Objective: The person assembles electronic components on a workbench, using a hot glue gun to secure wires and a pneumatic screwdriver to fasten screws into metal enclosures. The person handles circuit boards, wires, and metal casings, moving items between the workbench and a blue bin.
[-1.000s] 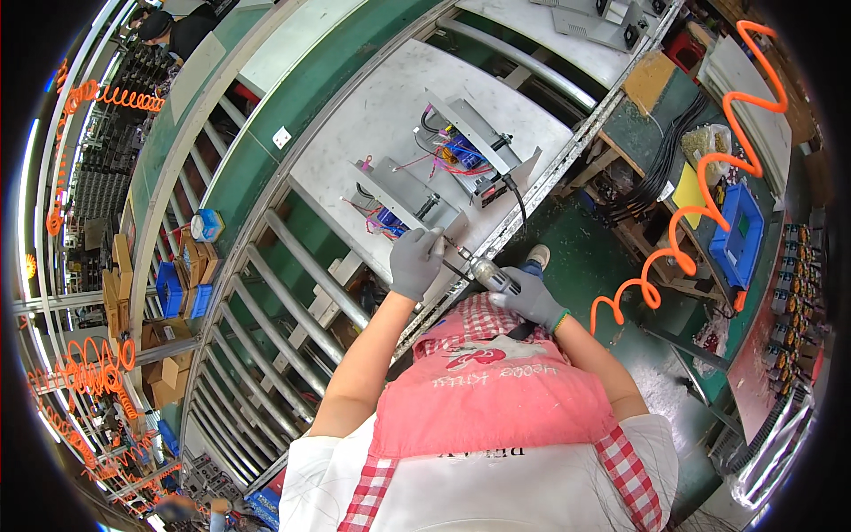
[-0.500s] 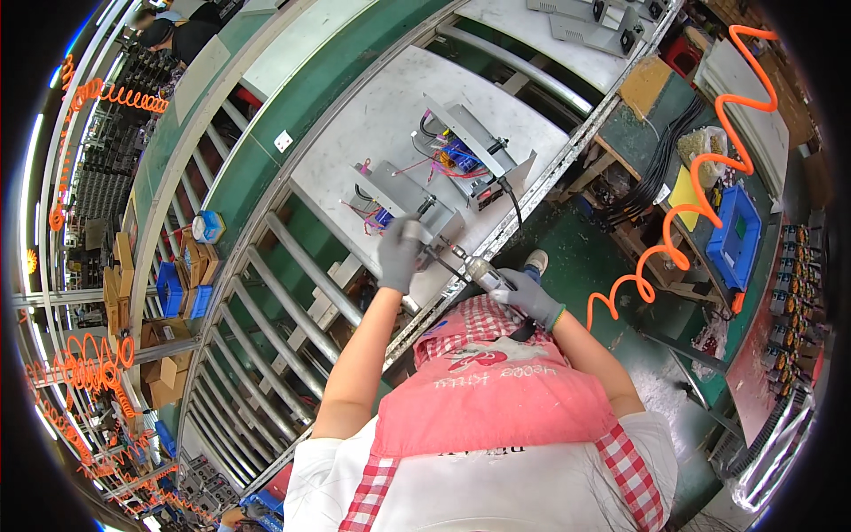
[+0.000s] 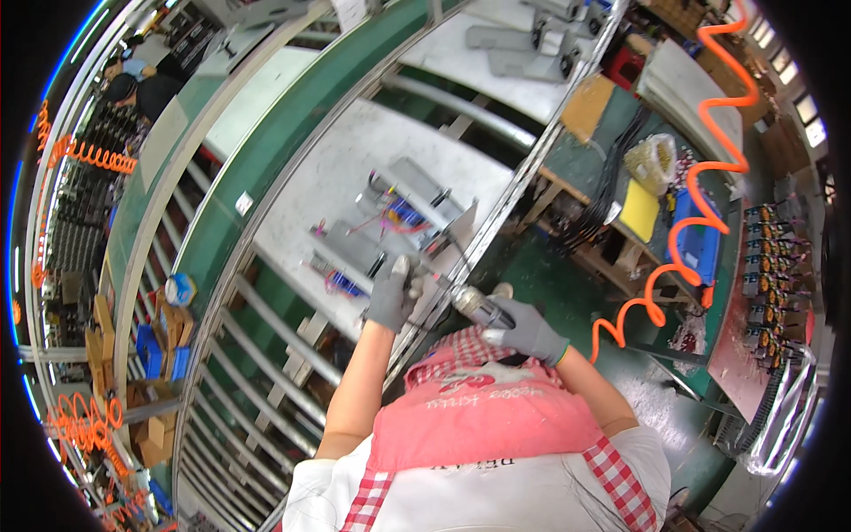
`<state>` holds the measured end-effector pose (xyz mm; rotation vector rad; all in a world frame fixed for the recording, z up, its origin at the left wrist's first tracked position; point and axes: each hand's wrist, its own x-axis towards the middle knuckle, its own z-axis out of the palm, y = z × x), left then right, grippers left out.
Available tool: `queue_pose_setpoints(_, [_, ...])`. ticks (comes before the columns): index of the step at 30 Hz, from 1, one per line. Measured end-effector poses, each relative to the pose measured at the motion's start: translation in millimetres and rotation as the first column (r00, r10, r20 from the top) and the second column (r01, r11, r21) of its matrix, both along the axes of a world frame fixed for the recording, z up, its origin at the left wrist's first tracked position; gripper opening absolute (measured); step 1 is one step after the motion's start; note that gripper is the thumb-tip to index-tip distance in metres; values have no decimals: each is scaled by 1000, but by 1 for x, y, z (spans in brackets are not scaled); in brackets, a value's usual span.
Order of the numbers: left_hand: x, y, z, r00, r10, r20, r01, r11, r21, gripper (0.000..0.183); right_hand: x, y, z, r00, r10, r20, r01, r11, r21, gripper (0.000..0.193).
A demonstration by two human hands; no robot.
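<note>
In my right hand (image 3: 529, 332), gloved in grey, is a power screwdriver (image 3: 479, 306), its tip directed up and left toward the nearer grey metal bracket (image 3: 355, 248). My left hand (image 3: 390, 297), also gloved, is at the near end of that bracket with its fingers curled inward; what they hold, if anything, is hidden and blurred. Beside the bracket hang colored wires and a blue part (image 3: 341, 284). Just beyond lies a second metal bracket (image 3: 421, 182) with a blue wired component (image 3: 403, 213). Both rest on a white board (image 3: 306, 182).
Metal rollers (image 3: 266, 341) run along the conveyor at left. More grey brackets (image 3: 523, 62) lie on a farther board. On the right are an orange coiled hose (image 3: 678, 239), a blue bin (image 3: 696, 235), a yellow sheet (image 3: 640, 210) and a bench with black cables (image 3: 612, 191).
The whole view has shifted and blurred slightly, with the board now lower and further left. My left hand stays by the nearer bracket, and my right hand keeps the screwdriver.
</note>
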<state>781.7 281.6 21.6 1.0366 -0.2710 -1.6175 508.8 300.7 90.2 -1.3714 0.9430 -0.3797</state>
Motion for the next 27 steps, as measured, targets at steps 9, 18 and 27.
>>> queue_pose_setpoints(9, [-31,-41,-9,998,-63,-17,63,998,15,28,-24,-22,-18,978,-38,-203,10,990,-140,67])
queue_pose_setpoints(18, [-44,-65,-6,998,-36,59,34,999,33,19,-31,-39,0,981,-81,-178,76,997,-32,60])
queue_pose_setpoints(27, [-50,-66,-1,927,-60,370,65,998,-2,33,-28,-44,1,982,-60,-178,44,995,-92,63])
